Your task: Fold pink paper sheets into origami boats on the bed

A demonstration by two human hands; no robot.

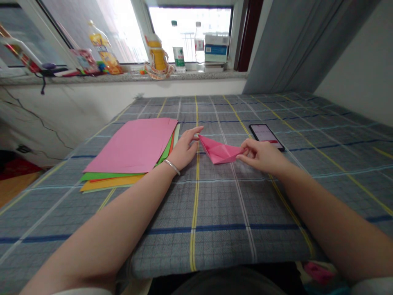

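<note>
A pink folded paper [219, 150] with creased, pointed ends is stretched between my two hands, just above the checked cloth. My right hand [260, 155] pinches its right tip between thumb and fingers. At the other end, my left hand [185, 148], with a silver bangle on the wrist, has its fingertips closed at the left tip, the index finger reaching out past it. The exact contact of those left fingers is partly hidden. Beside my left hand lies a stack of coloured paper [132, 145], pink on top with green, orange and yellow edges showing.
A phone [266, 136] with a lit screen lies just beyond my right hand. The checked cloth [221, 205] covers the whole surface. Along the windowsill [129, 77] stand bottles, a yellow cup [158, 57] and boxes [215, 49]. A grey curtain [294, 45] hangs at the right.
</note>
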